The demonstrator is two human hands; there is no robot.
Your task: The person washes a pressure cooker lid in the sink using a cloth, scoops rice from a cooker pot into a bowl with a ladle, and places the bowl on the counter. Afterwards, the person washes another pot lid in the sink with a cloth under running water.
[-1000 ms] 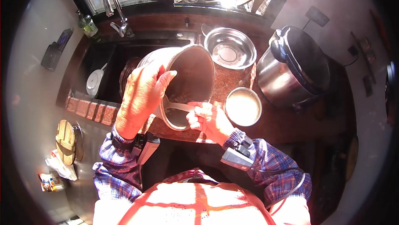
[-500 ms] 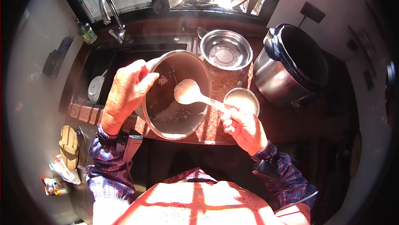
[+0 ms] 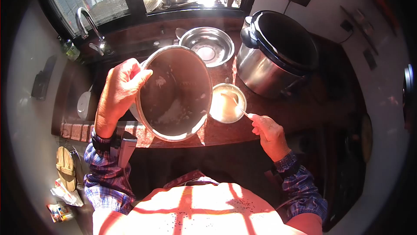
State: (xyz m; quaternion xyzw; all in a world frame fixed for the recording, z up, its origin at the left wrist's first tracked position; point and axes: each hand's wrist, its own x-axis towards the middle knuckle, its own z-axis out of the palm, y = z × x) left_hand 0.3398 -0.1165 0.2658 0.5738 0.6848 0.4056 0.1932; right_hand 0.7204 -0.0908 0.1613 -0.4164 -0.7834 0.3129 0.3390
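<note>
My left hand [image 3: 119, 94] grips the rim of a large metal pot [image 3: 173, 91], which is tilted so its inside faces me. Bits of white food cling to the pot's bottom and wall. My right hand [image 3: 269, 134] is closed on the handle of a spoon [image 3: 246, 113]. The spoon's head is in a small bowl [image 3: 226, 112] of pale, whitish food, just right of the pot; bright glare blurs its outline there.
Behind the pot sits a shiny steel bowl [image 3: 206, 46]. A big pressure cooker without a lid [image 3: 263, 67] stands to the right. The faucet [image 3: 82, 22] and a green bottle [image 3: 71, 50] are at the back left. A window with dishes lies beyond.
My right hand has carried the spoon from above the pot's opening to the small bowl. The whole view has shifted, and my left hand still holds the pot.
</note>
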